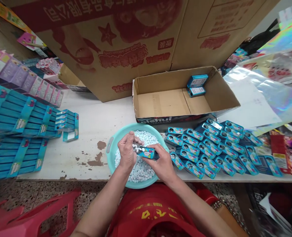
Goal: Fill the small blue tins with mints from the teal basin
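My right hand (162, 163) grips a small blue candy box (147, 152) by its right end, label side up, above a round turquoise basin (113, 140). Cupped beside the box's left end, my left hand (126, 149) holds a small heap of white candies (137, 144) at the box's opening. Pale blue and white candies (142, 171) fill the basin beneath both hands. Right of the basin, several blue candy boxes (189, 150) stand in slanted rows, each with a round hole in its top.
An open cardboard box (160, 102) holds blue boxes (197, 85) in its far right corner. Behind it rises a large printed carton (136, 42). Stacked blue packs (20, 115) line the table's left side. Clear plastic sheets (254, 95) lie at right; a red stool (42, 210) stands below left.
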The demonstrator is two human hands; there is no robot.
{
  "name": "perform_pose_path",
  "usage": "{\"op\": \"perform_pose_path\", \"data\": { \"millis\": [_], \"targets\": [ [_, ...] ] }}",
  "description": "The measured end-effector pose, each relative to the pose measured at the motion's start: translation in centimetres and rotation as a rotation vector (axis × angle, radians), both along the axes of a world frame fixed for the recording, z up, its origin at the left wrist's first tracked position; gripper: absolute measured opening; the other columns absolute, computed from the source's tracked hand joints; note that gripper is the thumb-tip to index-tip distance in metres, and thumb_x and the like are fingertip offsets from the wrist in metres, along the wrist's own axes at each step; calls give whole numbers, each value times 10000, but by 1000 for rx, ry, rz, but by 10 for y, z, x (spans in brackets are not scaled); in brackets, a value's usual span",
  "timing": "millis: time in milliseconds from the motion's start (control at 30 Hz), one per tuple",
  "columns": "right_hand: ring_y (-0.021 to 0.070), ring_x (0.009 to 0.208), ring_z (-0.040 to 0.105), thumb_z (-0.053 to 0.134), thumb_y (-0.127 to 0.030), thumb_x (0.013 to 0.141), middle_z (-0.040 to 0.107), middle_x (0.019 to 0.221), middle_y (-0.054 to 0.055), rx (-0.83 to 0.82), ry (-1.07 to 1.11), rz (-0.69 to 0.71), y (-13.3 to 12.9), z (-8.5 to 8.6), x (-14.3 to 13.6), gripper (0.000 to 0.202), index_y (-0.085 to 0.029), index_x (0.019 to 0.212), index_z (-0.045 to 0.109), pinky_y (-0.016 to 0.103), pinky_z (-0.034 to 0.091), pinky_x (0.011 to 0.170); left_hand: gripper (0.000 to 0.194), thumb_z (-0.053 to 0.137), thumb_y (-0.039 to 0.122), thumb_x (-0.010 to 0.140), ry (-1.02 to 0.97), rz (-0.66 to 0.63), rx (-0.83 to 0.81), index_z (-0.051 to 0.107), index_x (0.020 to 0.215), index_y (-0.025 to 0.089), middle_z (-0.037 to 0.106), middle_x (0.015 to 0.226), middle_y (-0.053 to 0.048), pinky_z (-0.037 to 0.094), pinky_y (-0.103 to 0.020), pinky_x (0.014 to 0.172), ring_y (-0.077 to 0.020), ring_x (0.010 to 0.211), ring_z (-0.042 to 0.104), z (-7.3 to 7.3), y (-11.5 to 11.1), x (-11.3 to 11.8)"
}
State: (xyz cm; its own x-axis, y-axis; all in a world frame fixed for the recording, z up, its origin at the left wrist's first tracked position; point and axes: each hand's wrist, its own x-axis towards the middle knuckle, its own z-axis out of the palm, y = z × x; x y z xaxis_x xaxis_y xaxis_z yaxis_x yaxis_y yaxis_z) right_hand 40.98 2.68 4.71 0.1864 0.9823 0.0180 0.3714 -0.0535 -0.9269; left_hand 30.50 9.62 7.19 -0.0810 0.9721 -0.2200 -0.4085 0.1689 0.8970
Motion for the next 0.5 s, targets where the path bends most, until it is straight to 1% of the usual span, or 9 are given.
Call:
{"op": "perform_pose_path", "data": {
  "millis": [67, 133, 200, 267, 367, 433, 500],
  "targets": [
    [216, 886, 605, 725, -231, 688, 649, 915, 29, 10, 1, -4, -2, 1, 0, 277, -216, 943, 617, 335, 450, 779, 409, 679, 458, 733, -2, 15, -22, 497, 528, 154, 490, 471, 27, 424, -219, 462, -96, 443, 516, 2, 0, 2],
    [214, 889, 606, 717, -236, 694, 651, 925, 33, 23, 10, -13, -3, 0, -1, 279, -220, 955, 619, 334, 453, 785, 421, 676, 481, 727, 13, 24, -18, 490, 531, 158, 479, 470, 34, 393, -211, 426, -85, 411, 485, 1, 0, 4],
    [214, 886, 606, 716, -230, 687, 650, 926, 33, 13, 17, -23, -3, -3, -2, 287, -221, 958, 621, 335, 454, 784, 434, 670, 505, 723, 68, 25, -6, 491, 534, 157, 476, 471, 36, 354, -199, 396, -67, 383, 442, -4, 2, 7],
    [215, 880, 605, 710, -206, 675, 647, 917, 30, -21, 25, -32, -4, -8, -2, 280, -217, 941, 623, 335, 454, 778, 461, 671, 532, 707, 122, 22, -47, 479, 525, 155, 457, 456, 42, 299, -182, 366, -45, 359, 384, -11, 5, 9],
    [214, 885, 597, 702, -186, 663, 639, 919, 29, -46, 51, -42, -6, -13, 0, 281, -210, 930, 621, 334, 449, 787, 505, 654, 584, 692, 110, 7, -123, 442, 517, 160, 411, 435, 54, 228, -170, 337, -31, 343, 318, -16, 7, 10],
    [209, 871, 594, 701, -193, 658, 634, 907, 25, -39, 81, -63, -8, -14, 1, 275, -211, 920, 617, 328, 447, 782, 509, 637, 594, 702, 93, -20, -116, 434, 520, 164, 399, 431, 56, 215, -173, 331, -30, 336, 298, -16, 4, 10],
    [204, 866, 591, 693, -199, 662, 629, 900, 22, -27, 104, -79, -9, -14, 1, 269, -212, 919, 614, 322, 445, 778, 501, 636, 579, 714, 124, -57, -87, 443, 515, 162, 404, 426, 52, 224, -173, 335, -32, 339, 304, -15, -1, 12]
  ]
}}
